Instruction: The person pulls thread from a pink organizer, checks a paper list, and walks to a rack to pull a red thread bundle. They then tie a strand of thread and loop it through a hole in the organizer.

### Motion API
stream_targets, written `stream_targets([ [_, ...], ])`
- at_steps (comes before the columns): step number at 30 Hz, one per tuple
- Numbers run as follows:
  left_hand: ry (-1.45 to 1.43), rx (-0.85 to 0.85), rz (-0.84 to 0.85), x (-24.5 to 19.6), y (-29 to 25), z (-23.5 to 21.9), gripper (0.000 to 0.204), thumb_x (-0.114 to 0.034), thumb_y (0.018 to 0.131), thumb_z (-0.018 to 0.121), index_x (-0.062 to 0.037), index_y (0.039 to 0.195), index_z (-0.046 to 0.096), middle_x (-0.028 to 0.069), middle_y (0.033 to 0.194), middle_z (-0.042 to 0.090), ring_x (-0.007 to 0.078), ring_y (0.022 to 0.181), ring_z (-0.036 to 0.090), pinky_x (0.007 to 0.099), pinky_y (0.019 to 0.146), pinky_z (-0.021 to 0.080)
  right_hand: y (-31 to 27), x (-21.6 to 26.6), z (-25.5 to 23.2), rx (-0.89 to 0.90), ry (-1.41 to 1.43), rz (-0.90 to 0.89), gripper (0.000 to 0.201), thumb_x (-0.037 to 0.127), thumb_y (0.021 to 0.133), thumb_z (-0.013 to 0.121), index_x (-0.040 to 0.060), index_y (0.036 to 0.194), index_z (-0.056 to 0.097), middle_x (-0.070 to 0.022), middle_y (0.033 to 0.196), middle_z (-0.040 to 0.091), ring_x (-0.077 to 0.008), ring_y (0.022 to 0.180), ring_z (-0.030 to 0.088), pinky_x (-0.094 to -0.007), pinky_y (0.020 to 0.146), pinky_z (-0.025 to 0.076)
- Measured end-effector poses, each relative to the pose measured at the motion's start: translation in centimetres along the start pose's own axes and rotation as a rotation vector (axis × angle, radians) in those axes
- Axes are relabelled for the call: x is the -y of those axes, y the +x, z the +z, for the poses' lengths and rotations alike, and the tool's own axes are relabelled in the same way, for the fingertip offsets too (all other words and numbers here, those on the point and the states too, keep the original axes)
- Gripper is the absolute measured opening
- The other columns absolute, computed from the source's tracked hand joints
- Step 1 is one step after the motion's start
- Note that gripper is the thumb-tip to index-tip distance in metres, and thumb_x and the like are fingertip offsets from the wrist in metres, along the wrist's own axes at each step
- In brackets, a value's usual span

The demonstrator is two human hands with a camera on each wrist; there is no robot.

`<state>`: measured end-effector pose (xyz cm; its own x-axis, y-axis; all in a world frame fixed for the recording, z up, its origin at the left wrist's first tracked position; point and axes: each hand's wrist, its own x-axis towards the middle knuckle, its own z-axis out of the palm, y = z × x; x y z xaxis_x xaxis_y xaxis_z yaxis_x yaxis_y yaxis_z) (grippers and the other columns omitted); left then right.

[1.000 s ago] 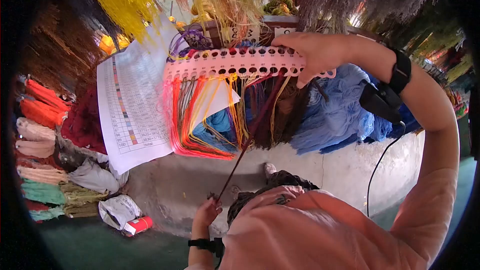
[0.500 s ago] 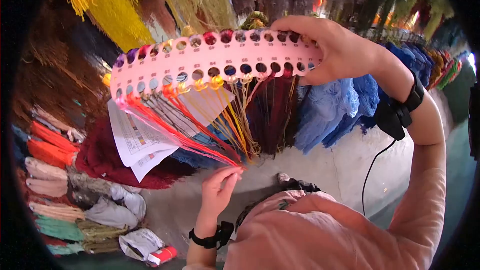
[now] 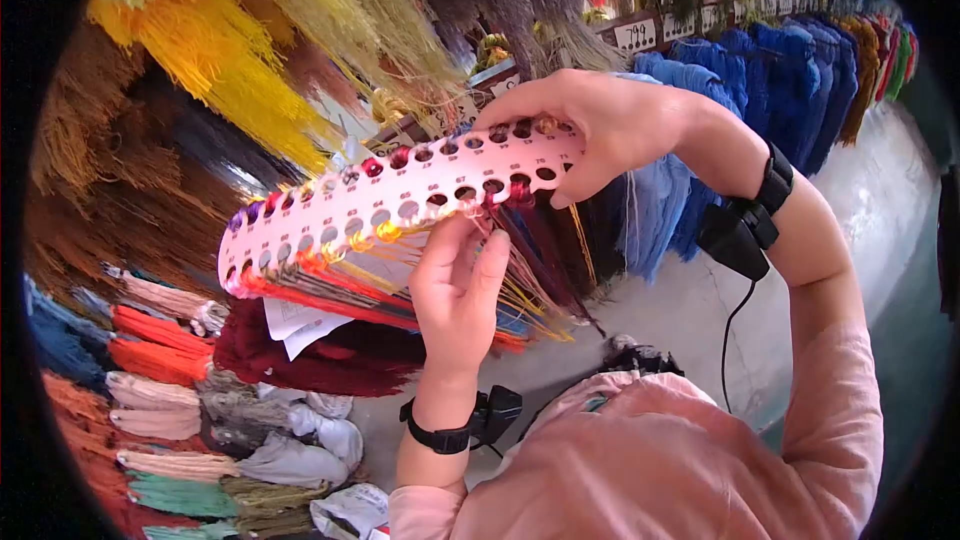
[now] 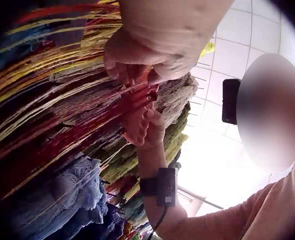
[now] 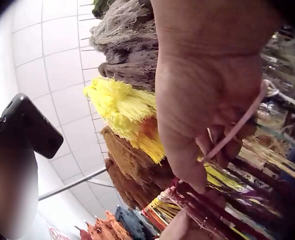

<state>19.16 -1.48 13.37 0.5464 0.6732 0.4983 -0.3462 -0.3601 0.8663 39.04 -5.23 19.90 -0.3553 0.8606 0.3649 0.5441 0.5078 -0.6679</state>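
Note:
In the head view my right hand (image 3: 625,135) grips the right end of a pink thread organizer card (image 3: 350,198). It has two rows of numbered holes, and looped threads in red, orange, yellow and dark red (image 3: 520,190) hang from its lower row. My left hand (image 3: 455,290) is at the card's lower edge, thumb and fingers pinching strands beside the looped knots. From the left wrist, my left hand (image 4: 157,45) bends over the taut strands (image 4: 62,85). In the right wrist view, my right hand (image 5: 202,100) holds the card, seen edge-on (image 5: 237,127).
Yellow yarn (image 3: 180,40) and other hanks hang along the back, above number labels (image 3: 636,35). Blue hanks (image 3: 780,80) hang at right. Below the card lie printed sheets (image 3: 295,325) and dark red yarn (image 3: 320,355). Folded hanks (image 3: 160,350) are stacked at left.
My left hand was low, drawing out a dark red thread, then at the strands' lower ends. Now it is up at the card's edge. The card has tilted, left end lower.

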Motion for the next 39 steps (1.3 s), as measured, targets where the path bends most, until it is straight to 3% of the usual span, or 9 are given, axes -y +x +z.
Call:
stream_targets([
  [4,-0.113,0.126,-0.131,-1.0,0.5,-0.1,0.016,-0.004,0.077,0.056,0.001,0.092,0.055,0.002,0.088,0.056,0.0082,0.083,0.049,0.0228,0.077,0.038,-0.1,-0.3,0.7,0.036,0.145,0.029,0.057,0.011,0.056,0.066,-0.0034,0.107,0.047,-0.01,0.086,0.056,-0.0134,0.076,0.051,-0.0246,0.067,0.042],
  [9,-0.143,0.177,-0.204,-1.4,0.6,0.0,0.016,-0.001,0.077,0.054,0.001,0.094,0.055,0.0031,0.092,0.056,0.0086,0.084,0.05,0.0233,0.078,0.038,0.5,-1.5,1.3,0.083,0.31,-0.002,0.059,0.007,0.055,0.065,-0.0038,0.11,0.044,-0.0085,0.09,0.055,-0.0119,0.08,0.049,-0.0241,0.071,0.041],
  [11,-0.138,0.185,-0.218,-1.6,0.6,0.0,0.019,0.0,0.078,0.053,0.0013,0.096,0.055,0.0035,0.093,0.056,0.0087,0.084,0.05,0.0234,0.078,0.038,0.6,-1.6,1.5,0.118,0.427,0.055,0.063,0.002,0.054,0.063,-0.0025,0.113,0.043,-0.0065,0.095,0.053,-0.0093,0.083,0.047,-0.0231,0.073,0.041],
  [17,-0.213,0.1,-0.331,-2.0,0.2,-0.3,0.024,0.001,0.079,0.049,0.0036,0.103,0.052,0.0061,0.094,0.057,0.0086,0.085,0.051,0.0219,0.077,0.039,1.4,-3.4,2.2,0.114,0.601,-0.014,0.062,-0.001,0.054,0.062,-0.0055,0.112,0.042,-0.0068,0.096,0.053,-0.0095,0.084,0.047,-0.0222,0.075,0.04],
  [20,-0.142,0.116,-0.279,-2.1,0.3,-0.2,0.025,-0.002,0.08,0.044,0.0068,0.103,0.048,0.0145,0.098,0.055,0.0204,0.089,0.054,0.0335,0.08,0.042,1.8,-3.9,2.2,0.125,0.641,-0.043,0.062,-0.001,0.055,0.062,-0.0061,0.113,0.041,-0.0069,0.097,0.053,-0.0092,0.085,0.047,-0.0224,0.076,0.04],
  [23,-0.177,0.147,-0.306,-2.2,0.6,0.0,0.027,-0.001,0.079,0.044,0.0076,0.105,0.046,0.0157,0.098,0.055,0.0208,0.088,0.055,0.0328,0.078,0.044,2.1,-4.7,2.4,0.14,0.668,-0.059,0.062,-0.002,0.055,0.062,-0.0064,0.113,0.04,-0.007,0.098,0.053,-0.009,0.087,0.047,-0.0226,0.078,0.04],
  [35,-0.186,0.166,-0.332,-2.1,1.1,0.7,0.031,0.0,0.076,0.044,0.0091,0.106,0.044,0.0166,0.096,0.055,0.0203,0.084,0.056,0.0291,0.07,0.046,2.2,-5.4,2.3,0.078,0.638,-0.106,0.059,0.002,0.055,0.064,-0.0068,0.109,0.042,-0.0078,0.092,0.054,-0.0109,0.082,0.05,-0.0225,0.073,0.041],
  [39,-0.111,0.091,-0.358,-2.5,0.9,1.3,0.021,-0.004,0.083,0.043,0.0054,0.101,0.049,0.011,0.091,0.057,0.0111,0.074,0.054,0.023,0.065,0.045,2.3,-5.4,2.3,0.087,0.629,-0.115,0.058,0.003,0.055,0.064,-0.0065,0.108,0.043,-0.0078,0.092,0.054,-0.0107,0.082,0.05,-0.0222,0.073,0.041],
])
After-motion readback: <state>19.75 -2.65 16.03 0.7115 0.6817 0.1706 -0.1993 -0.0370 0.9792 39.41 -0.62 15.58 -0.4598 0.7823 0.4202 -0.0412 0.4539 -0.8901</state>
